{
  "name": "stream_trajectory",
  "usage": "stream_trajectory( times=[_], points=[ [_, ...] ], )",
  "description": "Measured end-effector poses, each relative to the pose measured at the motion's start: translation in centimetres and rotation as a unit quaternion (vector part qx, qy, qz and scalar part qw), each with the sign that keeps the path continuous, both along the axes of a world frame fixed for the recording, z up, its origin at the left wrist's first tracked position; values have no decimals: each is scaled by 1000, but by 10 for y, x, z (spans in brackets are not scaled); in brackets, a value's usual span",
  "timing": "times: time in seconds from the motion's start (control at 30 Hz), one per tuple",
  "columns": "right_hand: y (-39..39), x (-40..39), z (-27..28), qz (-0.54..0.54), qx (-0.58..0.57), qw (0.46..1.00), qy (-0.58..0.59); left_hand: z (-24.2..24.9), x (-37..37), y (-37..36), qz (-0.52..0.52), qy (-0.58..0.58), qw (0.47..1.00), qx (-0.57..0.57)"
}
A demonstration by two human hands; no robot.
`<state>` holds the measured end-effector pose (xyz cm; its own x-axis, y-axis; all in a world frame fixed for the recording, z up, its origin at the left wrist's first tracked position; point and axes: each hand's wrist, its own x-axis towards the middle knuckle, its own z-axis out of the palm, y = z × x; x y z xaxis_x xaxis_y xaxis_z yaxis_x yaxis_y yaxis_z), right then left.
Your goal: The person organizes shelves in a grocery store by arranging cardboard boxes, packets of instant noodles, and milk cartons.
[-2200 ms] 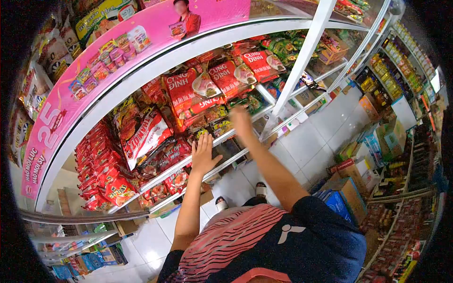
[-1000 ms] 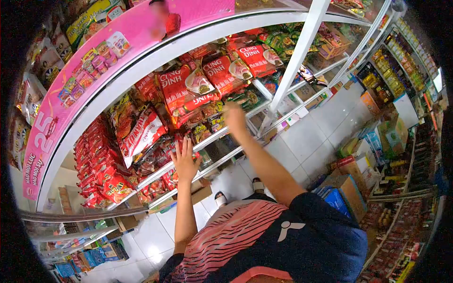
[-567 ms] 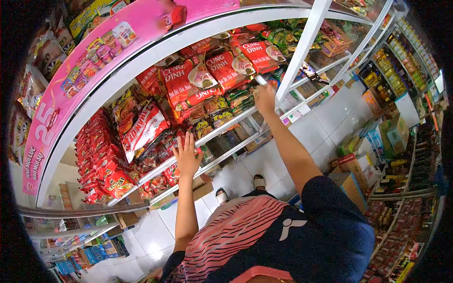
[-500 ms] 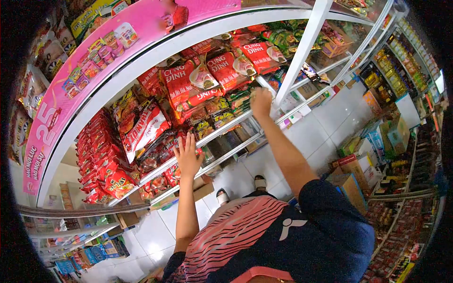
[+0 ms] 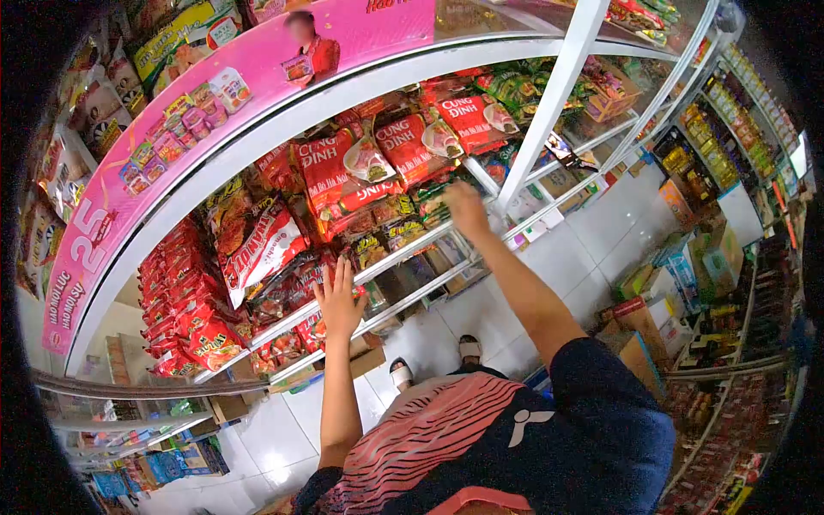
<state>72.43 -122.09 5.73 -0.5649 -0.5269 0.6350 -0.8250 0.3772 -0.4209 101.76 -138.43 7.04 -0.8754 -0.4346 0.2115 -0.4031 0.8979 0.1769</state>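
My left hand (image 5: 341, 307) is open with its fingers spread, over the white front rail (image 5: 290, 323) of the display case. Past its fingertips lie dark red noodle packets. My right hand (image 5: 468, 211) hovers near the case's front edge, blurred, and its fingers are hard to make out. Beside it sit small green packets (image 5: 432, 194) and yellow-and-black packets (image 5: 403, 230). Large red "Cung Đình" noodle packets (image 5: 324, 163) lie in a row behind them. Closer to my left hand is a red-and-white "Omachi" packet (image 5: 268, 249).
Stacked red noodle packets (image 5: 176, 300) fill the case's left end. A white upright post (image 5: 554, 103) stands right of my right hand. A pink banner (image 5: 172, 154) runs along the far side. Cartons (image 5: 635, 352) and stocked shelves line the right, above a tiled floor (image 5: 562, 279).
My right hand has moved slightly left and down, nearer the green packets. My left hand stays over the rail, almost in place. The view has shifted a little.
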Motion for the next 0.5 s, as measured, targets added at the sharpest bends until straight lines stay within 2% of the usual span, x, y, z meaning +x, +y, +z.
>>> stream_trajectory(
  times=[0.03, 0.1, 0.13, 0.2, 0.23, 0.27, 0.3, 0.33, 0.37, 0.43, 0.5],
  points=[
    [-3, -5, -2, 1, -2, 1000, 1, 1, 0, 0, 1, 1, 1000, -2],
    [-6, -13, -8, -118, -114, 986, 21, 1, 0, 1, 2, 0, 1000, -3],
    [-9, 15, 19, -140, -84, 983, -79, -2, -1, -1, 0, 3, 1000, -2],
    [-31, 42, 24, -59, 73, 991, -90, -1, 0, -1, 0, 0, 1000, 6],
    [-56, 60, -6, -60, -52, 996, -33, -1, 0, -1, 0, -3, 1000, 16],
    [-70, 80, -11, 18, 45, 992, -115, 0, 0, -1, -2, -4, 1000, 16],
    [-79, 114, -7, 69, -69, 991, -93, 0, 0, -1, 5, -15, 999, 29],
    [-78, 139, 8, 104, -8, 989, -109, 1, -1, -1, 11, -26, 999, 41],
    [-78, 150, 7, 131, -48, 989, -56, 2, -2, 0, 8, -25, 999, 40],
    [-60, 135, 11, 182, -14, 978, -100, 2, -1, 0, 13, -32, 998, 51],
    [-41, 82, -3, 147, -9, 989, -16, 1, -2, 0, 15, -35, 998, 40]
  ],
)
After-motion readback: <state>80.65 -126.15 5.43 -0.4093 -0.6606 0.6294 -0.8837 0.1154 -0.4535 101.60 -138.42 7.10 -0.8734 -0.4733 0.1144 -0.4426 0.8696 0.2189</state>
